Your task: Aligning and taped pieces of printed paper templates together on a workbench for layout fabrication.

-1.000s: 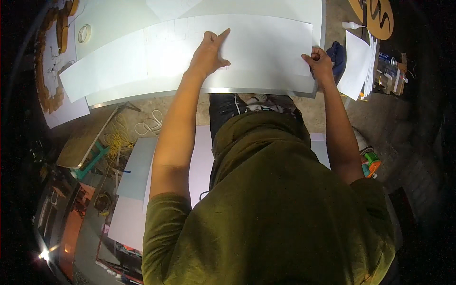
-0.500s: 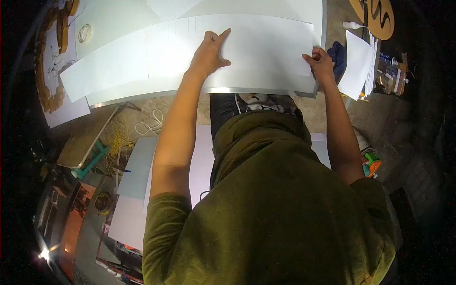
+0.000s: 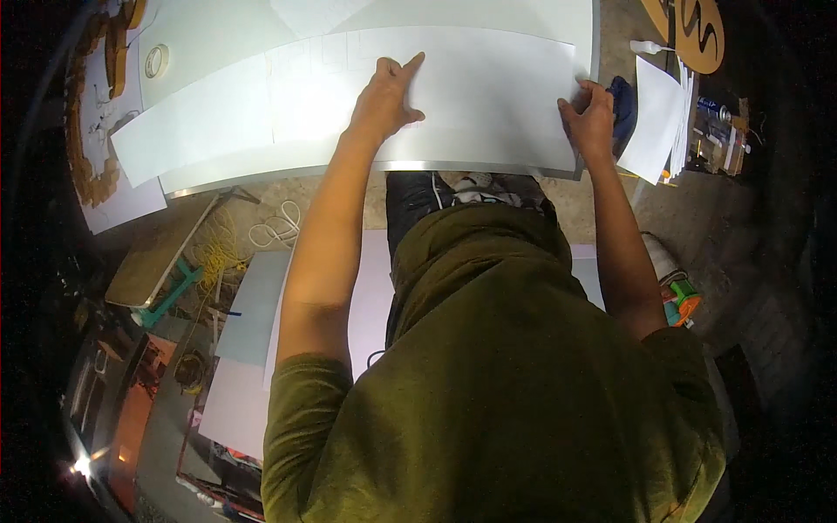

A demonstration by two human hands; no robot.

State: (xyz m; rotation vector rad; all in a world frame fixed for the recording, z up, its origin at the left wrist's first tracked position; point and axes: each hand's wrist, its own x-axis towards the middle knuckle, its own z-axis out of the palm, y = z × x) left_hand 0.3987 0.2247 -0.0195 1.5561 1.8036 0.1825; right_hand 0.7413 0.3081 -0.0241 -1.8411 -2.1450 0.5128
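A long strip of white paper (image 3: 488,87) lies along the front of a pale tabletop (image 3: 488,16), with a seam left of its middle and faint pencil-like lines near its far edge. My left hand (image 3: 384,103) rests on the strip near its middle, thumb and fingers spread, holding nothing. At the strip's right end is my right hand (image 3: 593,120), thumb and fingers apart around the corner region. Its fingertips are close to the paper's edge; whether they touch it I cannot tell.
A roll of tape (image 3: 156,61) sits at the far left. Brown cut-out pieces (image 3: 96,187) lie beyond it. On the right are a stack of white sheets (image 3: 652,118), dark blue cloth (image 3: 621,105), a white bottle (image 3: 647,46) and a tan oval board (image 3: 700,39).
My right hand's thumb and fingers have opened from a pinch at the paper's right edge. My left hand and the paper strip stay in place.
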